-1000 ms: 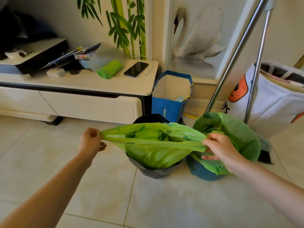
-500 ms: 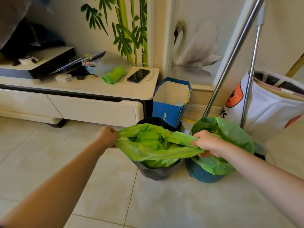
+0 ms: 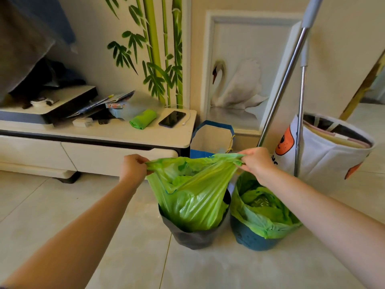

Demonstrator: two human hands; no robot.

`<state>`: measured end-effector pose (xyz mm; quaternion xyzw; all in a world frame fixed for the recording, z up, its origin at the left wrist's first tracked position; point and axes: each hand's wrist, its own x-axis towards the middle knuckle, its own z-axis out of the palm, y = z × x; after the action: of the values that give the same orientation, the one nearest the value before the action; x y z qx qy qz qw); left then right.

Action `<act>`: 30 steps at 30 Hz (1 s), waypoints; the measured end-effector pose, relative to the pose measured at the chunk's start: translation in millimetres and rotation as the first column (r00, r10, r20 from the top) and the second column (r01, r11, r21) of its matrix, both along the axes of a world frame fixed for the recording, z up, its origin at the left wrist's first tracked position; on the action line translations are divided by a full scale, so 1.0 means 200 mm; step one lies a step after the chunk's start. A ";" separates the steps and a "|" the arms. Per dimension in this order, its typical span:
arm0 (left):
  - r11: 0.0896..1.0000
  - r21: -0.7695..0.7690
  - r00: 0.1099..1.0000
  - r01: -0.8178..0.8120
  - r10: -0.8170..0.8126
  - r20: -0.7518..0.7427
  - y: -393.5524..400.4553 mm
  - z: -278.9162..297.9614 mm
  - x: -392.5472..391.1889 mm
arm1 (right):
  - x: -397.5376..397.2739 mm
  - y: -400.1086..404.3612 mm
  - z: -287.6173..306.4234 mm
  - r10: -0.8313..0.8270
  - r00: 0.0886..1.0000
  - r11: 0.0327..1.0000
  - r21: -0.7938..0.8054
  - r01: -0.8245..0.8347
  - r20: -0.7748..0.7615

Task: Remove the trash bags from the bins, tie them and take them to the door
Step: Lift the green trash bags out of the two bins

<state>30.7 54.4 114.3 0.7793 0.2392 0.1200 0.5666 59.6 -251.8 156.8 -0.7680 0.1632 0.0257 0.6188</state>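
Beige tiled floor, 2 hands, left and right, pinching translucent green plastic trash bag, stretching its rim above dark grey round bin.

Trash bag: bright green, translucent. Its bin: dark grey. Second bin: teal, green liner. Paper bag: blue. Wall: green bamboo, white swan. Floor: pale tile.

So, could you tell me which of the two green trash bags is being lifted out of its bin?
The green bag in the dark grey bin, stretched between the left hand and right hand. The bag in the blue bin remains folded over its rim.
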 end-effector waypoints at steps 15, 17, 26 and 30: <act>0.936 0.330 0.938 -0.120 -0.001 0.345 -0.14 0.60 -0.21 | -0.12 -0.01 0.46 -0.050 0.893 0.999 0.035 0.039 0.448; 0.930 0.337 0.917 -0.146 -0.001 0.399 -0.16 0.68 -0.26 | -0.17 -0.03 0.54 -0.075 0.873 0.997 0.064 0.050 0.481; 0.939 0.246 0.821 -0.239 0.061 0.567 -0.29 0.94 -0.53 | -0.39 -0.13 0.78 -0.126 0.821 0.991 0.111 0.076 0.556; 0.935 0.239 0.803 -0.263 0.075 0.591 -0.31 0.98 -0.66 | -0.51 -0.17 0.82 -0.106 0.811 0.994 0.085 0.069 0.575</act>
<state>-100.8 -6.8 310.2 0.7607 0.1055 0.4353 0.4698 -41.8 -286.2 320.0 -0.7121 0.0019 -0.2323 0.6625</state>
